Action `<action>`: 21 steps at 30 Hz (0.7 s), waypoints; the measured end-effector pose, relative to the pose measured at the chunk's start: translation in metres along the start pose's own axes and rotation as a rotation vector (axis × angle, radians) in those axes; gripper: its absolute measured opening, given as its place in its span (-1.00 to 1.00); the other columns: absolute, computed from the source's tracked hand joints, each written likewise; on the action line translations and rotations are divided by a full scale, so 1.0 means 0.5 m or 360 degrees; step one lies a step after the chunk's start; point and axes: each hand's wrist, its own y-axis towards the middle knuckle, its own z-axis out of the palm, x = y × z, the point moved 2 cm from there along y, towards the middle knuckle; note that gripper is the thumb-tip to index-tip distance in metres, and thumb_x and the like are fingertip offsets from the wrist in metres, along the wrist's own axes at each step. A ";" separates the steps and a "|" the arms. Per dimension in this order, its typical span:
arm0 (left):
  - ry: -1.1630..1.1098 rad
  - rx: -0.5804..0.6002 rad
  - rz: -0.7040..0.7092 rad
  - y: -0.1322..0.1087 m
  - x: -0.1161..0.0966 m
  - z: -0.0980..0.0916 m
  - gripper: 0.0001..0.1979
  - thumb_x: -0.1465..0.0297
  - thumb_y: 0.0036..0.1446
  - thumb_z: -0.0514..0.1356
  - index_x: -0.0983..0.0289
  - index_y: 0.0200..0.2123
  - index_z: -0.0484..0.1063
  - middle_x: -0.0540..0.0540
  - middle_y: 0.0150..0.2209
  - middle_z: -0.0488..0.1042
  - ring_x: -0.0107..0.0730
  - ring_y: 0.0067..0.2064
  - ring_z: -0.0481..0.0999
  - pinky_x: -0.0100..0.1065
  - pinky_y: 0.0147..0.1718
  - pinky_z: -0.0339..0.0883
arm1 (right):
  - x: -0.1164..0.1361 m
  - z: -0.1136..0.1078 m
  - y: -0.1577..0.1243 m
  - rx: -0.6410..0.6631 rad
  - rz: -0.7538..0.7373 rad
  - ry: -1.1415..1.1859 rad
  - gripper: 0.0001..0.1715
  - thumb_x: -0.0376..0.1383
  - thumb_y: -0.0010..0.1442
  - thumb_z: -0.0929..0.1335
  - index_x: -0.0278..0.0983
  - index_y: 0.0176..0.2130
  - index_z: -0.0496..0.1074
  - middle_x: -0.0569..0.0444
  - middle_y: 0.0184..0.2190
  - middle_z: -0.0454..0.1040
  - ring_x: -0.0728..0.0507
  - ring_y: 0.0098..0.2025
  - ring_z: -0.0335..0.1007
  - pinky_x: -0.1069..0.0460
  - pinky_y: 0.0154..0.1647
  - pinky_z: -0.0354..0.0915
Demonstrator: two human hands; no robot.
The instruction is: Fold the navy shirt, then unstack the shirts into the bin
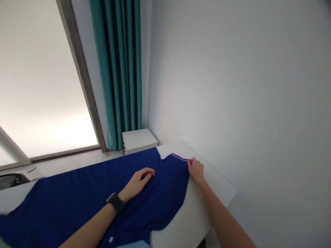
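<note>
A dark blue garment (pixel 85 193) with a white button lies spread over a white table (pixel 196 206). Its red-and-white trimmed edge is at the right end. My right hand (pixel 196 168) pinches the corner of that trimmed edge between thumb and fingers. Resting on the fabric near the middle, my left hand (pixel 141 179) has its fingers loosely curled with a gap to the thumb and nothing seen between them. A dark watch is on the left wrist. A piece of light blue fabric (pixel 136 244) shows at the bottom edge.
Behind the table stands a white cabinet (pixel 139 139), next to a teal curtain (pixel 121 69). A plain wall (pixel 232 86) runs along the right side. At the far left, a dark object (pixel 12 180) sits beyond the table, below a bright frosted panel (pixel 43 79).
</note>
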 end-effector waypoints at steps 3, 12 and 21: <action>-0.0321 -0.0096 -0.0159 0.006 0.019 -0.003 -0.64 0.19 0.26 0.03 0.27 -0.04 0.42 0.10 -0.22 0.55 -0.30 -0.17 0.51 -0.26 -0.11 0.37 | 0.024 -0.025 0.009 0.0012 0.0022 0.0124 -0.69 -0.20 0.35 0.11 -0.26 -0.17 0.34 0.03 -0.32 0.52 -0.10 -0.28 0.42 0.06 -0.26 0.18; -0.0903 -0.0110 -0.0405 0.006 0.025 -0.005 -0.37 -0.02 0.20 0.01 0.35 0.11 0.27 0.20 -0.24 0.55 -0.22 -0.20 0.54 -0.23 -0.20 0.39 | 0.261 -0.088 -0.150 -0.0161 -0.0778 0.0536 -0.80 -0.22 0.32 0.18 -0.22 -0.23 0.32 0.05 -0.34 0.50 -0.12 -0.30 0.41 0.05 -0.28 0.17; -0.0549 -0.0235 -0.0340 0.010 0.034 -0.005 -0.46 0.15 0.13 0.18 0.28 0.11 0.24 0.03 -0.30 0.46 -0.39 -0.32 0.47 -0.32 -0.27 0.36 | 0.302 -0.011 -0.286 0.0152 -0.1318 0.0763 -0.91 -0.33 0.27 0.25 -0.20 -0.29 0.33 0.07 -0.34 0.47 -0.12 -0.25 0.37 -0.01 -0.16 0.22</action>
